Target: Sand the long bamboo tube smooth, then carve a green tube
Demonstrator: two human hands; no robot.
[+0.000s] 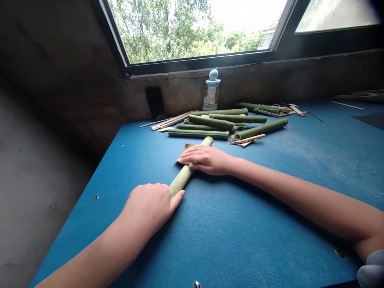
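Note:
A pale, peeled bamboo stick (183, 176) lies diagonally on the blue table (228, 224). My left hand (148, 206) is closed round its near end. My right hand (207, 159) lies across the stick's middle with fingers flat and together, pressing a small brown piece (187, 148), perhaps sandpaper, against it. The stick's far end (207, 141) pokes out beyond my right hand.
A pile of several green bamboo sticks (222, 122) and thin split strips (168, 122) lies at the back of the table. A small bottle with a pale blue cap (211, 92) stands by the wall under the window. More bamboo (264, 108) lies further right.

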